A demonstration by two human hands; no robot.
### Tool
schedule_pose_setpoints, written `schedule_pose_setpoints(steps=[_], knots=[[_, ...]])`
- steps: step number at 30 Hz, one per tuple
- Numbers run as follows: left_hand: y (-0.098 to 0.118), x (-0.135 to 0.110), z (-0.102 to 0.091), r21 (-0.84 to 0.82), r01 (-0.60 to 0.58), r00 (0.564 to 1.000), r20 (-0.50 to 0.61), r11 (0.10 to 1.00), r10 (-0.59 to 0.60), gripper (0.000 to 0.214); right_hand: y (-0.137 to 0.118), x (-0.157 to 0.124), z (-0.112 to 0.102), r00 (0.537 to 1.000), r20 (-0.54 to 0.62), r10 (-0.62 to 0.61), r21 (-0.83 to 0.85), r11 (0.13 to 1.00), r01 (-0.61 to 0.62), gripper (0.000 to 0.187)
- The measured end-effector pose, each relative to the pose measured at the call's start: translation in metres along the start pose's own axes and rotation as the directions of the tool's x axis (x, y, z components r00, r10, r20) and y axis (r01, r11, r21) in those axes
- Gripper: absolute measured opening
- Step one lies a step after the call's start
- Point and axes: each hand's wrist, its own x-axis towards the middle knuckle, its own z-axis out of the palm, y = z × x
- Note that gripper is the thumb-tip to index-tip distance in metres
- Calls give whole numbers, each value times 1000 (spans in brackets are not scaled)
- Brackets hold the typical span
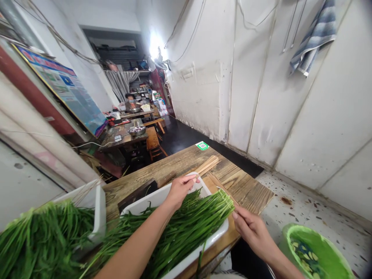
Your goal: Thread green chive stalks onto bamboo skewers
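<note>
A large bunch of green garlic chives point(197, 221) lies in a white plastic tray point(174, 273), pale cut ends toward the right. Above the tray's far rim, my left hand point(181, 190) is closed in a pinch; what its fingertips hold is too small to make out. My right hand point(251, 228) is closed at the cut ends, thumb and forefinger together at the near end of thin bamboo skewers point(222, 186). Another bundle of skewers point(207, 166) rests on the wooden table point(247, 182). Behind the tray is a dark, broad-bladed knife point(138, 193), partly hidden.
A second white tray point(100, 205) with more chives point(49, 228) stands at left. On the floor at right is a green bucket point(328, 248) with scraps inside. A QR-code card point(202, 145) lies at the table's far corner. Farther back are tables, stools and a person.
</note>
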Motion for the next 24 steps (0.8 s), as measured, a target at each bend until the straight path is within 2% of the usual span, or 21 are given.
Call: schedule_pose_setpoints(steps=[8,12,15,17,20,24], knots=[[3,1,9,132,58,998,-46,990,-53,36,-2,-2,1,999,-21,-32,-4,999,31,32],[7,8,13,180,133,990,-73,975,-122,51,2,-2,1,1000,0,-23,0,1000,23,35],[7,15,13,99,249,968,13,963,-252,70,3,-3,1,1000,7,-26,5,1000,26,35],[4,18,11,29,306,946,104,952,-308,74,2,-3,1,999,-4,-44,-2,999,44,34],[0,19,10,27,249,956,157,968,-250,63,-2,-2,0,998,-12,-57,-17,998,56,34],[0,16,13,131,128,986,86,983,-140,52,-2,-1,1,997,-35,-67,-8,998,67,33]])
